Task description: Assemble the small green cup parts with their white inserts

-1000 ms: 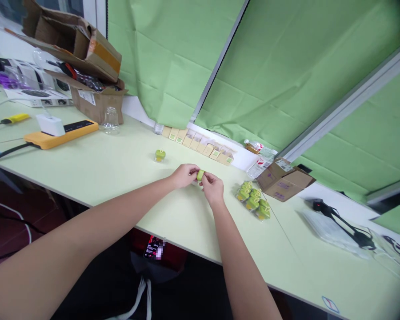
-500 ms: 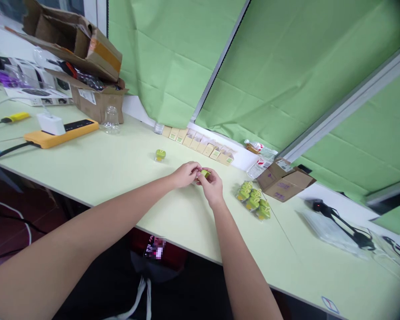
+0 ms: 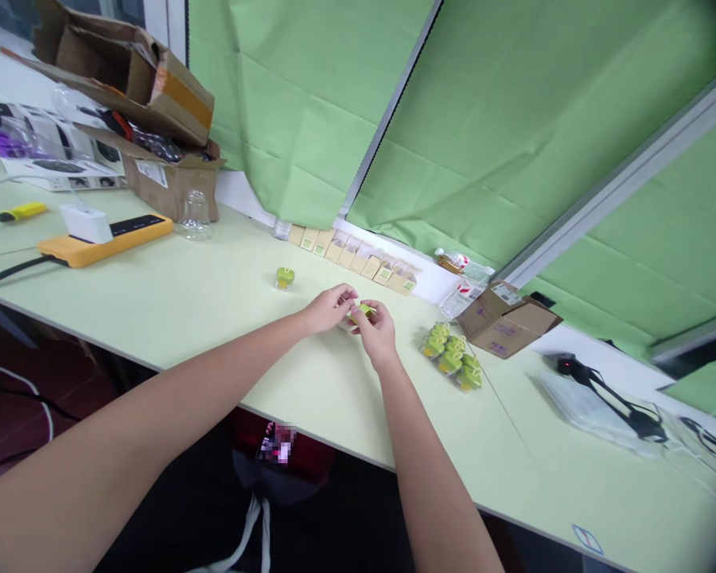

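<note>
My right hand [image 3: 377, 333] has its fingers and thumb closed around a small container with a green lid [image 3: 363, 309], held just above the table. Close by on its left, my left hand [image 3: 329, 309] is curled, thumb and fingers together near the container's edge. Anything between those left fingertips is too small to make out. A similar green-lidded container [image 3: 284, 278], its clear base showing something yellow, stands beyond my left hand. Right of my right hand sits a tight group of several green-lidded containers [image 3: 452, 356], with pale loops on top.
Small tan boxes [image 3: 351, 254] line the back edge below green blinds. An orange power strip [image 3: 104, 241], a clear plastic bottle [image 3: 196, 216] and cardboard boxes [image 3: 173, 188] stand left. Right are bottles [image 3: 461, 297], a carton [image 3: 508, 322] and a black cabled device [image 3: 612, 395].
My left hand has shifted slightly left, its fingers drawing a little away from the container in my right hand. My right hand keeps its grip. The view has shifted slightly.
</note>
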The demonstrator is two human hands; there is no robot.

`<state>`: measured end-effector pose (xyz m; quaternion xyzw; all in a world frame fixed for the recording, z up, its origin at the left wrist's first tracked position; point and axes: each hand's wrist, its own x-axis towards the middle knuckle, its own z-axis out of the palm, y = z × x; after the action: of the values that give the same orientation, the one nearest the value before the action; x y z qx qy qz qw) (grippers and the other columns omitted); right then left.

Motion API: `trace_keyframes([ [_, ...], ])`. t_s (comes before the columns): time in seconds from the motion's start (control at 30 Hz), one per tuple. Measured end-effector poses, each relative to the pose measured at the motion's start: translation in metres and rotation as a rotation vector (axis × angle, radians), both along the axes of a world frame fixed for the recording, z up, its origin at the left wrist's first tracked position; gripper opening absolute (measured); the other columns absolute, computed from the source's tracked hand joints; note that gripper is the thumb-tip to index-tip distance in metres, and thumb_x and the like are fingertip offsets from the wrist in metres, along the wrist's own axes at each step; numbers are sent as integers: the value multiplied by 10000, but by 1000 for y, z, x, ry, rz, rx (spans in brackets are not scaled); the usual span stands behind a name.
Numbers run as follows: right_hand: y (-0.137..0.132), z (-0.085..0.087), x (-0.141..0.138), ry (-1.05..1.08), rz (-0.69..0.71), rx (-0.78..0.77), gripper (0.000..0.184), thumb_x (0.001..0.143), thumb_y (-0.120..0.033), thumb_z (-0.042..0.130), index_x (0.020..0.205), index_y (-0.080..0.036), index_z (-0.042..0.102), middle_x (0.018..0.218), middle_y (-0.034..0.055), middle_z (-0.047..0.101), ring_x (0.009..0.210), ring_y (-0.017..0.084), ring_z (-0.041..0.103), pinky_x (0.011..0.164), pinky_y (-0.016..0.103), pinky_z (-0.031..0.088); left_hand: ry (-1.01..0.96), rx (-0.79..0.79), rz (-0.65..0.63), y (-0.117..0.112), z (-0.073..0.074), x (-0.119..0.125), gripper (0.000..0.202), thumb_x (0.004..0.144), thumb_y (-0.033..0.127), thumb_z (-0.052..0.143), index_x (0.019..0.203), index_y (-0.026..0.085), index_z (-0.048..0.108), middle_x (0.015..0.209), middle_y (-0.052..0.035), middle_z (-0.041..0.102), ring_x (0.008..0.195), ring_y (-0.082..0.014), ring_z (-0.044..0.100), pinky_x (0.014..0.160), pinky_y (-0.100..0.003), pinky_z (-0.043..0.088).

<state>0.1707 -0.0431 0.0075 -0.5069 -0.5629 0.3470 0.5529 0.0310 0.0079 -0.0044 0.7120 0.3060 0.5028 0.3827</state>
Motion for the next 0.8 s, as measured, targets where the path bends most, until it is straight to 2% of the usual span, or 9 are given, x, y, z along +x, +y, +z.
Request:
trace_keyframes([
  [0.13,1,-2,3,-8,16,12,462,735,-509,732,1041,-201,573,826,24,678,720,172,672,570,266,528,-100,-249,-164,4,-2,2,142,852,260,590,937,148,611,835,-40,653,696,-131,623,657,-266,500],
  [0.2,2,-3,4,-6,4,17,478,732,-503,738,1062,-202,567,855,34,688,735,174,673,578,269,527,-140,-321,-192,6,-3,3,147,840,286,622,870,143,610,764,-30,643,654,-129,620,628,-266,501],
  [0.37,4,-4,3,15,-2,49,469,720,-479,749,1058,-207,571,909,44,684,757,180,676,606,291,550,-190,-378,-145,7,-2,2,219,795,341,698,808,130,636,745,-35,650,660,-128,617,631,-267,506],
  [0.5,3,-3,2,27,13,96,494,717,-481,749,1093,-204,587,1026,60,651,778,184,687,672,330,578,-204,-463,-214,2,2,-1,294,773,408,718,845,128,669,787,-61,675,716,-151,644,626,-258,495],
  [0.57,3,-2,4,2,6,97,501,766,-519,689,1143,-208,579,1076,73,643,793,191,687,662,334,574,-245,-457,-220,2,4,-3,292,760,407,731,842,133,670,797,-58,679,737,-150,645,652,-262,500],
  [0.63,3,-3,7,-112,-64,111,472,851,-541,569,1184,-206,574,1112,91,643,823,199,676,660,338,561,-299,-440,-155,5,4,-4,268,752,387,737,816,136,664,819,-52,681,757,-145,638,692,-280,514],
  [0.73,3,-9,13,-515,-191,212,395,898,-445,513,1182,-189,610,1159,122,632,900,221,640,796,382,532,-354,-442,-20,12,3,-6,231,774,358,715,789,137,652,838,-52,677,794,-148,636,715,-297,533],
  [0.8,2,-13,15,-799,-152,255,324,890,-342,525,1145,-182,644,1128,132,639,959,238,616,906,401,482,-371,-454,41,16,2,-8,215,795,340,699,780,135,638,823,-52,670,797,-150,637,706,-295,540],
])
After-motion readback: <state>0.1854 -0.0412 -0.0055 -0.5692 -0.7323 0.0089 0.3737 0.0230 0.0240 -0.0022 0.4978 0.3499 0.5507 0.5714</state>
